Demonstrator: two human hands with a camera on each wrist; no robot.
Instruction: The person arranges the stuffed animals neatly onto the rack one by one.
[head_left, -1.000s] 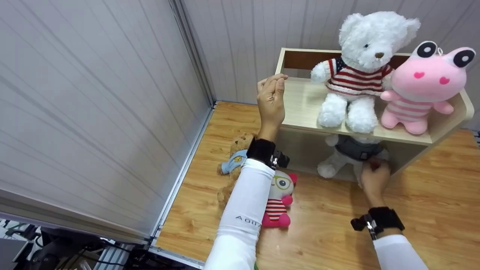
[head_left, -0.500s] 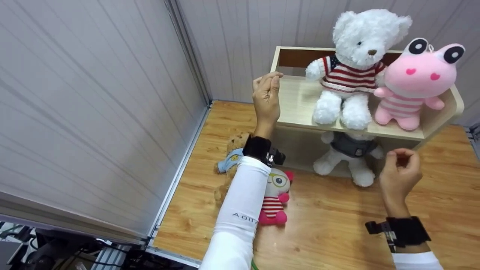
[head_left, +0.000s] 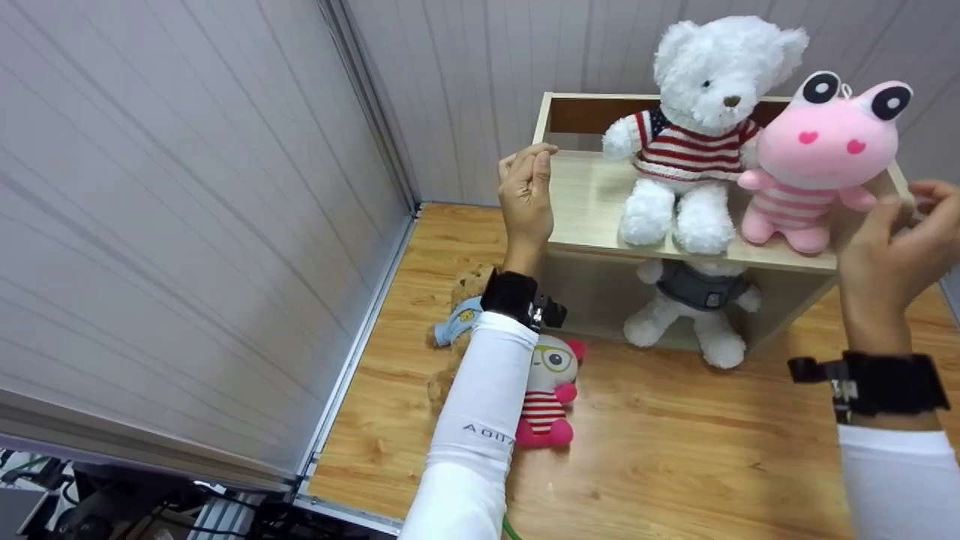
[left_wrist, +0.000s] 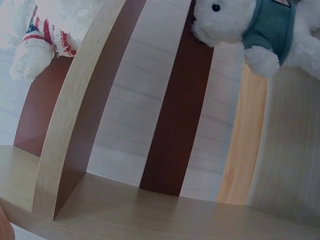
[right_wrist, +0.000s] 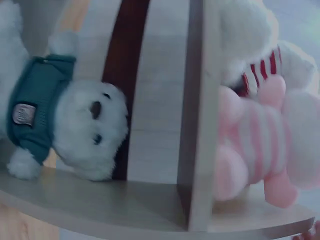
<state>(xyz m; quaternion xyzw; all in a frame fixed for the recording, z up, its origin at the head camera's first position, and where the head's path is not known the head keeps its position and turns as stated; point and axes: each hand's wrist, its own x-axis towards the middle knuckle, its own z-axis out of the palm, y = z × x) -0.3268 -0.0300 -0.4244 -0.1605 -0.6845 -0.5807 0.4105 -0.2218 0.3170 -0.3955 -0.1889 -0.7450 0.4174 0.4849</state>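
Observation:
My left hand (head_left: 525,199) grips the front of the left side panel of a pale wooden shelf (head_left: 589,202), fingers bent toward the thumb. At the front of the right side panel is my right hand (head_left: 900,251), slightly blurred, with thumb and fingers apart around the edge. Beside it on the top board sits a pink frog plush (head_left: 825,150), next to a white teddy bear (head_left: 705,127) in a striped sweater. A second white teddy bear (right_wrist: 95,127) in a grey-green top sits in the lower compartment; its head is mostly hidden in the head view.
On the wood floor (head_left: 645,450), left of the shelf, lie a brown teddy bear (head_left: 469,281) in blue and a pink-and-grey plush (head_left: 546,397), both partly behind my left arm. A pale panel wall (head_left: 225,187) stands at left, another behind the shelf.
My right hand has let go of the lower bear's leg and moved up and right to the shelf's right side panel. My left hand has stayed at the left panel.

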